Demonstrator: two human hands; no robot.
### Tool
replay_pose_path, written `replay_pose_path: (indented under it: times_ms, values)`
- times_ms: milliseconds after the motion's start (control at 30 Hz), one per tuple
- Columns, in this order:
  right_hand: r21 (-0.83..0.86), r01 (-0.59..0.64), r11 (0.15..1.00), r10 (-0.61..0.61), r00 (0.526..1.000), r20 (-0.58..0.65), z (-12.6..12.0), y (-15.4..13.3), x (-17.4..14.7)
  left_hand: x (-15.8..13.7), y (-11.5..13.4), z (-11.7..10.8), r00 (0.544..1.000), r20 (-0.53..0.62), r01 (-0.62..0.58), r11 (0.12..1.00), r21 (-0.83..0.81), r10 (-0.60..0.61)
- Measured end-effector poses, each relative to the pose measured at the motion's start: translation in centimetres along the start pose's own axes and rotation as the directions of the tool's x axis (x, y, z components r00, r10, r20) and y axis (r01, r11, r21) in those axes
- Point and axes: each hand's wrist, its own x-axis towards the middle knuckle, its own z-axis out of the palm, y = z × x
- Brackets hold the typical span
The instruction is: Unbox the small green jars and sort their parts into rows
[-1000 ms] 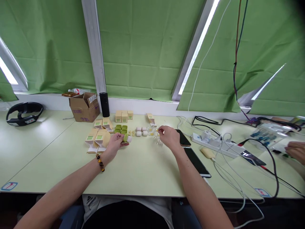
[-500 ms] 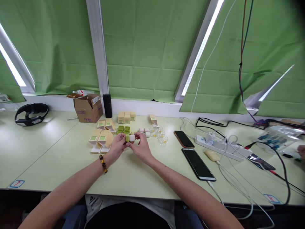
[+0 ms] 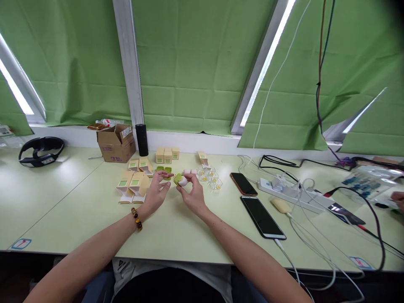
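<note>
My right hand [image 3: 193,196] pinches a small rounded piece, green on one part and whitish-pink on the other [image 3: 180,179], just above the table. To its left, my left hand [image 3: 155,190] is apart from the piece, with its fingers spread and nothing in them. Behind my left hand lie small green square cups [image 3: 164,169], partly hidden by the fingers. Pale pinkish pieces [image 3: 190,171] sit behind my right hand, beside several clear plastic cups [image 3: 211,176]. Left of my left hand stand opened cream cartons [image 3: 138,183] with green squares on them.
Closed cream boxes [image 3: 167,155], a black cylinder [image 3: 142,139] and a cardboard box [image 3: 116,143] stand at the back. Two phones [image 3: 263,217], a power strip [image 3: 293,195] and tangled cables lie on the right. A headset [image 3: 41,150] is far left. Another person's hand [image 3: 398,199] shows at the right edge.
My left hand has let go of the green and whitish-pink piece and moved apart from it. My right hand has shifted slightly right with the piece, which is now turned.
</note>
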Motion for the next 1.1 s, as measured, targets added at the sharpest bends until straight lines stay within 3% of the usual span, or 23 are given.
replay_pose_path:
  times_ms: [133, 267, 400, 733, 900, 1100]
  values:
    - [-0.071, 0.071, 0.995, -0.072, 0.997, -0.014, -0.48, 0.65, 0.22, -0.31, 0.19, -0.25, 0.978, 0.043, -0.207, 0.925, 0.319, 0.204]
    - [-0.116, 0.175, 0.978, -0.175, 0.984, 0.009, -0.62, 0.58, -0.01, -0.55, 0.77, -0.38, 0.886, 0.189, -0.452, 0.697, 0.557, 0.423]
    - [-0.171, 0.271, 0.947, -0.261, 0.962, 0.080, -0.80, 0.15, -0.22, -0.59, 0.89, -0.47, 0.847, 0.243, -0.508, 0.586, 0.632, 0.472]
    - [-0.188, 0.322, 0.928, -0.319, 0.947, 0.047, -0.89, 0.31, -0.40, -0.26, 0.12, -0.82, 0.853, 0.228, -0.494, 0.584, 0.644, 0.470]
    - [-0.110, 0.329, 0.938, -0.317, 0.942, 0.114, -0.74, 0.33, -0.43, -0.16, 0.01, -0.98, 0.849, 0.230, -0.506, 0.605, 0.615, 0.476]
    - [0.032, 0.206, 0.978, -0.208, 0.972, 0.107, -0.51, -0.23, -0.65, -0.05, 0.00, -0.96, 0.844, 0.236, -0.509, 0.578, 0.638, 0.482]
